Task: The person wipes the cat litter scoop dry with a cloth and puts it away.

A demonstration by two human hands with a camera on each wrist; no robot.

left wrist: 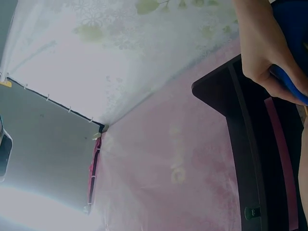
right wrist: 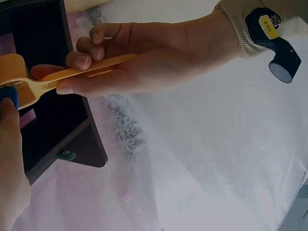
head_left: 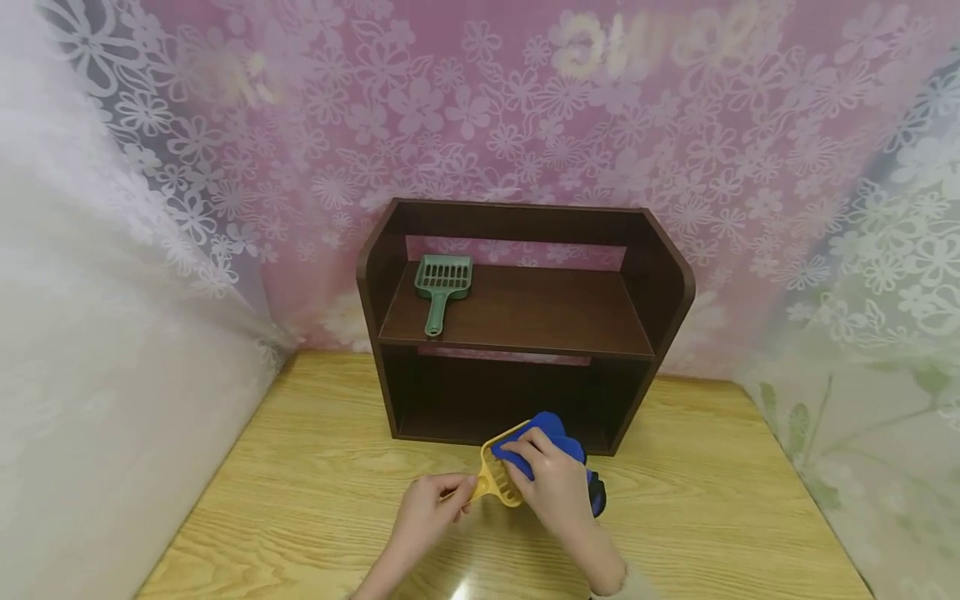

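My left hand (head_left: 429,508) pinches the handle of a yellow slotted litter scoop (head_left: 486,482) between thumb and fingers. In the right wrist view the handle of the yellow scoop (right wrist: 36,89) lies along the palm of that hand. With my right hand (head_left: 558,487) I hold a bunched blue cloth (head_left: 550,425) against the inside of the scoop's head. The cloth and fingers hide much of the slotted part. On the left of the upper shelf lies a green slotted litter scoop (head_left: 442,283), its handle toward me.
A dark brown two-tier shelf (head_left: 517,350) stands on the wood-grain table (head_left: 315,467), just beyond my hands. Flower-patterned curtains (head_left: 495,108) hang behind and on both sides. A small black piece (head_left: 597,493) shows beside the right wrist.
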